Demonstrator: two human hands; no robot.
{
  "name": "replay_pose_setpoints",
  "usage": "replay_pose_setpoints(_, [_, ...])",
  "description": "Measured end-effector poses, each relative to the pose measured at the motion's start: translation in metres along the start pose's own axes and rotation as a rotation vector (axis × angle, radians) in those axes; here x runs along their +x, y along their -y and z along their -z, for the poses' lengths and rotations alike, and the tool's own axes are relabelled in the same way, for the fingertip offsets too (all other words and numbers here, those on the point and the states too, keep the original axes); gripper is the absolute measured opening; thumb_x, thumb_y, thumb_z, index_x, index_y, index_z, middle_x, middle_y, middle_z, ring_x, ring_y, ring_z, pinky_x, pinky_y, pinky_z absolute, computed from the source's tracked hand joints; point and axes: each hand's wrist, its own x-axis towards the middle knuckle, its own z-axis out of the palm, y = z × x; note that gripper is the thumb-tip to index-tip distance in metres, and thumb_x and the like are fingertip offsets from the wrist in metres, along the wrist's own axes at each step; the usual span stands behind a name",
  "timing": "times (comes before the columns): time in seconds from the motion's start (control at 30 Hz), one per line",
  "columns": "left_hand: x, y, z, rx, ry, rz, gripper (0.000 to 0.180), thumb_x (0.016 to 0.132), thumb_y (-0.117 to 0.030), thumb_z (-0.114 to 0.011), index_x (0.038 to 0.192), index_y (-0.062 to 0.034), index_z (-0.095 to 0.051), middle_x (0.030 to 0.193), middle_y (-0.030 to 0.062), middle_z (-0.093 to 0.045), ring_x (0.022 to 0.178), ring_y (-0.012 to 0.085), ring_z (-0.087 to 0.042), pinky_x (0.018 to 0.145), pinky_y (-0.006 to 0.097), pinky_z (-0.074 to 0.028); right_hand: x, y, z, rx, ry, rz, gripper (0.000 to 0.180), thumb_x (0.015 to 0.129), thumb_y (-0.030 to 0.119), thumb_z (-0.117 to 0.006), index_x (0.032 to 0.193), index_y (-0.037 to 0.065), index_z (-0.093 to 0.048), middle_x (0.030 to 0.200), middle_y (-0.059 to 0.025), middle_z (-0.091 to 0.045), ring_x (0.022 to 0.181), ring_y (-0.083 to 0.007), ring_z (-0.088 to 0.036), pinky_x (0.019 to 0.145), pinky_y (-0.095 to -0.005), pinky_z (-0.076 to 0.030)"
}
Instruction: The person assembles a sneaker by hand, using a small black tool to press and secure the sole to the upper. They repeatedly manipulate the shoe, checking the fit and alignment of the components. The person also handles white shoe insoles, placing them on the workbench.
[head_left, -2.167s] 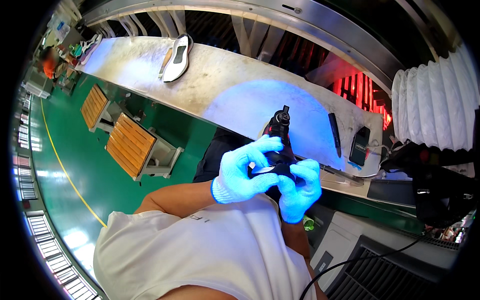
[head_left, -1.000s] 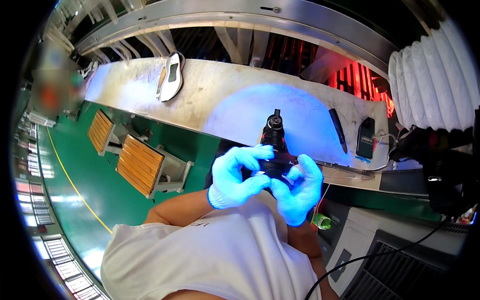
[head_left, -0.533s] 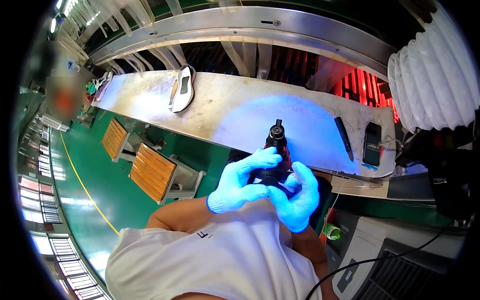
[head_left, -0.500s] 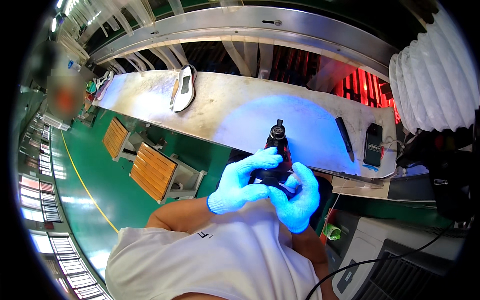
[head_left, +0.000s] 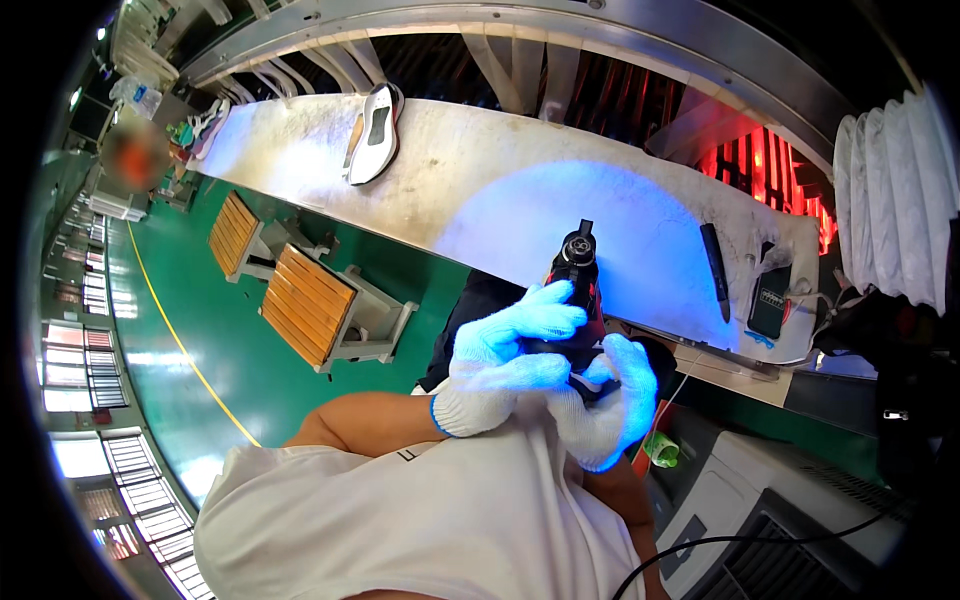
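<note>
My left hand [head_left: 500, 350] and my right hand [head_left: 612, 402] wear white knit gloves, tinted blue by a lamp's light. Close to my body, both grip the near part of a black object with red parts [head_left: 578, 255], left hand on its left, right hand on its lower right. A round, dial-like piece and a short tab top its far end. My fingers cover much of it, so its kind is unclear. Beyond it, blue light falls on the pale bench [head_left: 470, 135]. Some way left on the bench lies a white shoe [head_left: 376, 140] with a dark opening.
Right of the light lie a black marker-like stick [head_left: 715, 270] and a dark phone [head_left: 768, 300]. A red-glowing machine [head_left: 765, 180] and a white ribbed hose [head_left: 893, 200] stand behind. Wood-slatted seats [head_left: 308, 305] sit left; a grey machine [head_left: 770, 500] stands lower right.
The view has shifted, so the bench and shoe sit higher in it. My hands and the black object appear slightly farther right; both hands keep their grip.
</note>
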Motion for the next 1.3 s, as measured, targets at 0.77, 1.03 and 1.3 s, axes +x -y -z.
replay_pose_setpoints(0.77, [0.015,-0.005,0.05,0.242,0.118,-0.021,0.064,0.081,-0.001,-0.092,0.142,0.0059,-0.072,0.159,0.0226,-0.062,0.142,0.029,-0.064,0.123,0.045,-0.05,0.018,0.013,-0.028,-0.253,-0.032,0.083,0.084,0.083,0.02,-0.101,0.152,-0.003,-0.059,0.114,-0.0102,-0.069,0.088,-0.0151,-0.066,0.077,-0.0321,-0.059])
replay_pose_setpoints(1.03, [0.035,-0.017,0.035,0.277,0.096,0.003,0.063,0.078,-0.017,-0.099,0.131,0.0078,-0.076,0.141,0.0218,-0.074,0.132,0.033,-0.071,0.128,0.052,-0.045,0.034,0.004,-0.018,-0.238,-0.084,0.013,0.08,0.075,0.027,-0.106,0.14,0.0,-0.067,0.111,-0.0122,-0.076,0.089,-0.022,-0.071,0.082,-0.037,-0.062])
replay_pose_setpoints(1.3, [0.06,-0.016,0.044,0.317,0.161,-0.004,0.06,0.077,-0.026,-0.101,0.125,0.0021,-0.077,0.127,0.0196,-0.078,0.134,0.0376,-0.07,0.134,0.063,-0.032,0.05,-0.011,-0.015,-0.184,-0.079,-0.041,0.071,0.07,0.037,-0.107,0.124,0.009,-0.069,0.101,-0.0082,-0.071,0.08,-0.0276,-0.07,0.068,-0.0398,-0.059])
